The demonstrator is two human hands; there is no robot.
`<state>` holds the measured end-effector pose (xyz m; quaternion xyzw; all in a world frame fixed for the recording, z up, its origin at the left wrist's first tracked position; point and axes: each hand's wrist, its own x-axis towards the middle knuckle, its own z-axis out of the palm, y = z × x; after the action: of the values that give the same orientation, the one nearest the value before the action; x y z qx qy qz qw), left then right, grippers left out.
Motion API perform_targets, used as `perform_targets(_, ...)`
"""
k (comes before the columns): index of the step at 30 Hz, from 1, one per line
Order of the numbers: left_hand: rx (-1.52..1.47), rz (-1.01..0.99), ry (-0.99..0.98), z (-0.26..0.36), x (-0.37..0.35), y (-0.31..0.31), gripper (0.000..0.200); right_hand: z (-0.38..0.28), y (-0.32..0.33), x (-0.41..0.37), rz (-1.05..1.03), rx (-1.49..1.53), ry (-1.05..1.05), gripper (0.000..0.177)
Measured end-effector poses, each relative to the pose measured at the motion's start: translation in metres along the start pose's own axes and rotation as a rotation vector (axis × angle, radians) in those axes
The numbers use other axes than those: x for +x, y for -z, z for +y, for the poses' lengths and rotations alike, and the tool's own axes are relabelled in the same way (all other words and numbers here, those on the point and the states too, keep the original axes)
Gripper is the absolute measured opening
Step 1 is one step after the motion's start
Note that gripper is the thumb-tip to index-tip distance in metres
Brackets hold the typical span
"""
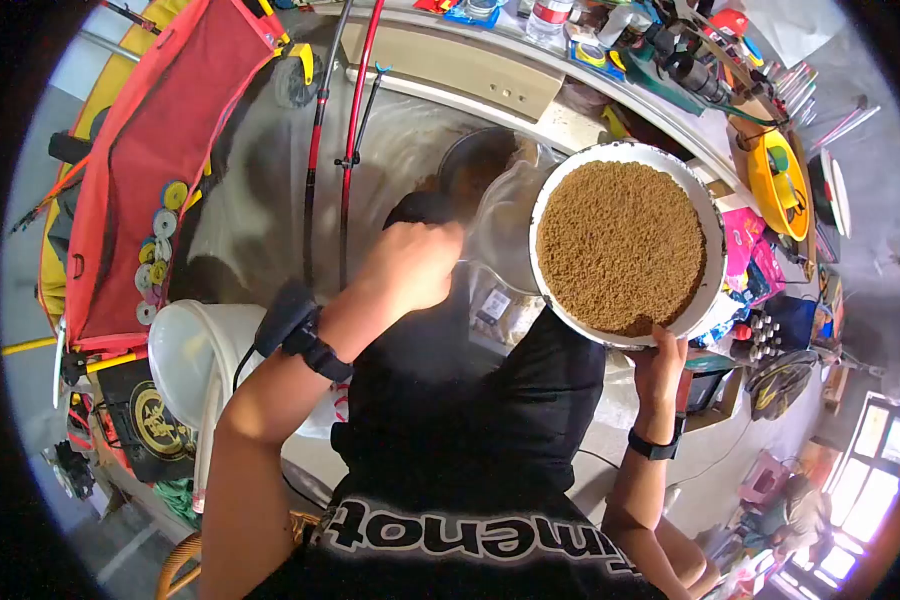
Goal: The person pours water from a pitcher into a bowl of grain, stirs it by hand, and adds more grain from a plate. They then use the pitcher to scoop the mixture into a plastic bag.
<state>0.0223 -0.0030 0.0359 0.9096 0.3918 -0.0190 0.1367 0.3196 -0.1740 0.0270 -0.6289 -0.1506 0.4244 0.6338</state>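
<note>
A white enamel basin with a chipped dark rim is full of fine brown pellets. My right hand grips its near rim, thumb over the edge, and the basin tilts toward me. My left hand is closed in a fist beside a see-through plastic vessel, which overlaps the basin's left side in this view; what the fist holds is hidden. Beyond the vessel sits a dark round bucket with brown material inside. A clear packet with a white label lies between my legs.
A cluttered worktop runs along the far side, with a yellow basin at right. Red and black rods stand ahead of me. To my left are a long red bag and a white translucent bucket.
</note>
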Motion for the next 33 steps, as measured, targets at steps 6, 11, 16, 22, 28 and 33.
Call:
perform_targets(6,-0.025,0.02,-0.006,-0.002,0.003,-0.004,0.021,-0.003,0.001,0.006,0.057,-0.155,0.004,0.041)
perform_targets(11,-0.065,0.054,-0.014,0.0,0.006,-0.005,0.021,-0.006,-0.008,0.007,0.077,-0.122,0.023,0.042)
perform_targets(16,-0.084,0.054,-0.005,-0.001,0.008,-0.005,0.02,-0.001,0.0,0.013,0.108,-0.108,0.034,0.044)
perform_targets(22,-0.098,0.07,0.003,-0.002,0.007,-0.006,0.02,0.004,0.012,0.021,0.045,-0.206,0.14,0.045)
perform_targets(28,-0.114,0.075,-0.001,-0.001,0.008,-0.005,0.019,0.003,0.012,0.022,0.034,-0.213,0.171,0.044)
perform_targets(33,-0.118,0.063,0.013,0.001,0.009,-0.003,0.02,0.006,0.013,0.026,0.055,-0.177,0.175,0.044)
